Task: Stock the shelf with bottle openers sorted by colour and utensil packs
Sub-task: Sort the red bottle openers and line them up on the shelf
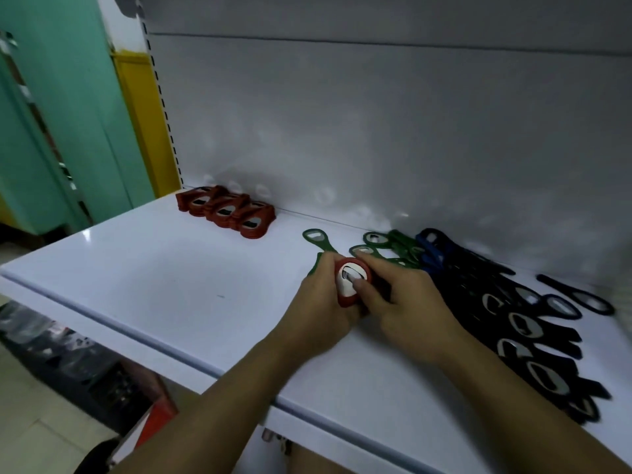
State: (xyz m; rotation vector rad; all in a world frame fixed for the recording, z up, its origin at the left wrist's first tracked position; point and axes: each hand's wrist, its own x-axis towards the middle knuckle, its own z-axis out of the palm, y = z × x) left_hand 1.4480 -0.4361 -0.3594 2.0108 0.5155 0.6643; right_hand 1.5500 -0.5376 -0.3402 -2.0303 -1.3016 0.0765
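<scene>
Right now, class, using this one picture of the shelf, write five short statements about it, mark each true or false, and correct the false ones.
1. The left hand and the right hand both grip the held red openers. True.
2. The red pile at the back lies to the right of the green openers. False: it lies to their left.
3. The black openers lie on the right part of the shelf. True.
4. The shelf is yellow. False: it is white.
5. The green openers rest on top of the red pile. False: they lie apart from it, on the shelf.
</scene>
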